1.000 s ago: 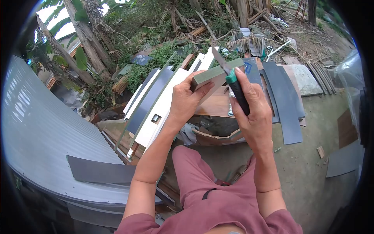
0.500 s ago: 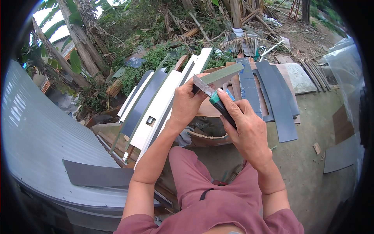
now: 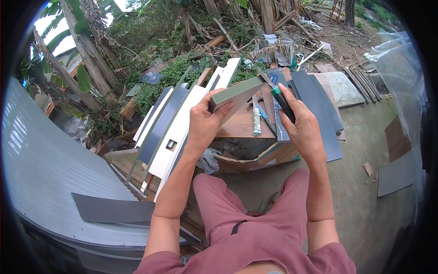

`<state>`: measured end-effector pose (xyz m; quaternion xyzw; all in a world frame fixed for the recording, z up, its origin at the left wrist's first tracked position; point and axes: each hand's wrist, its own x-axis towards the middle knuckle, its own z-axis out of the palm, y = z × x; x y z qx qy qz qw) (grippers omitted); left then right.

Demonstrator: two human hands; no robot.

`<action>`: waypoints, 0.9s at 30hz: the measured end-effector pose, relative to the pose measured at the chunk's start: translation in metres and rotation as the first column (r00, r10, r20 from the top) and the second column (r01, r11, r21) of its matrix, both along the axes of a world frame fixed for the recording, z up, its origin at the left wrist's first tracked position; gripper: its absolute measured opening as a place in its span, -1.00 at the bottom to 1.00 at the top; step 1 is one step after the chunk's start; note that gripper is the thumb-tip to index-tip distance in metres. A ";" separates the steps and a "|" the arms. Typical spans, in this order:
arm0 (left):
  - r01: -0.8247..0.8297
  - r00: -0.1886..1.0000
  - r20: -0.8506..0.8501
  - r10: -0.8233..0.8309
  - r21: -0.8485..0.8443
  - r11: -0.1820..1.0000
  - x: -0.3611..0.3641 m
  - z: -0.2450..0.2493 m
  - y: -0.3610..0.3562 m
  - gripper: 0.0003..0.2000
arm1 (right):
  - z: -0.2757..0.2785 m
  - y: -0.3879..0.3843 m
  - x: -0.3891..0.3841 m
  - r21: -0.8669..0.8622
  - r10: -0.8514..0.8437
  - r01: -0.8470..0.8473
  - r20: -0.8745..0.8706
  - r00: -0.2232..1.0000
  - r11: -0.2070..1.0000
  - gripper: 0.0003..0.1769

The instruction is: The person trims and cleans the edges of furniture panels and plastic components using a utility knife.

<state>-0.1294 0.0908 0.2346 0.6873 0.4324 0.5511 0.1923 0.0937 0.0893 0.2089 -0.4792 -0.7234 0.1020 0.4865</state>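
Note:
My left hand [image 3: 206,121] grips a short board [image 3: 239,92] near its left end, with the thumb on its front face. The board's greenish narrow edge is turned up and slants away to the right. In my right hand [image 3: 302,130] is a utility knife [image 3: 284,104] with a black and green handle, fingers wrapped round it. Its blade points up and away, right at the far end of the board's edge. Below the board, a tool with a wrapped handle [image 3: 257,122] and a blue tool [image 3: 266,118] lie on a brown wooden surface [image 3: 237,130].
White and dark strips [image 3: 171,132] are stacked at the left. Dark grey panels [image 3: 321,109] lie at the right. An open cardboard box [image 3: 260,162] stands under the wooden surface, before my knees. Corrugated sheet metal [image 3: 50,150] curves along the far left.
The knife has moved right and away along the board's edge, from beside my left hand to the far end. Both hands have shifted; the board sits a little farther left.

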 end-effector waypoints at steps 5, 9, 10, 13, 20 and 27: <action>-0.030 0.917 0.398 -0.008 0.089 0.996 -0.047 0.010 0.005 -0.61 | -0.007 -0.002 0.004 -0.181 0.301 -0.421 -0.460 0.835 0.889 -0.40; 0.022 0.812 0.570 -0.128 0.188 0.982 -0.095 0.006 -0.006 -0.54 | -0.015 0.002 -0.019 -0.130 0.346 -0.455 -0.478 0.807 0.881 -0.37; 0.008 0.821 0.560 -0.115 0.190 0.982 -0.104 0.002 -0.011 -0.54 | -0.016 0.001 -0.026 -0.132 0.372 -0.480 -0.470 0.801 0.867 -0.36; 0.046 0.777 0.613 -0.143 0.170 0.984 -0.131 -0.014 -0.025 -0.56 | 0.001 -0.015 -0.048 -0.254 0.471 -0.674 -0.548 0.691 0.694 -0.37; -0.079 0.815 0.579 -0.021 0.147 0.986 -0.144 -0.033 -0.053 -0.39 | 0.021 -0.036 -0.113 -0.116 0.699 -0.778 -0.375 0.610 0.617 -0.43; -0.146 0.784 0.621 0.007 0.174 0.974 -0.152 -0.051 -0.065 -0.39 | -0.001 -0.041 -0.144 -0.096 0.649 -0.724 -0.375 0.662 0.683 -0.43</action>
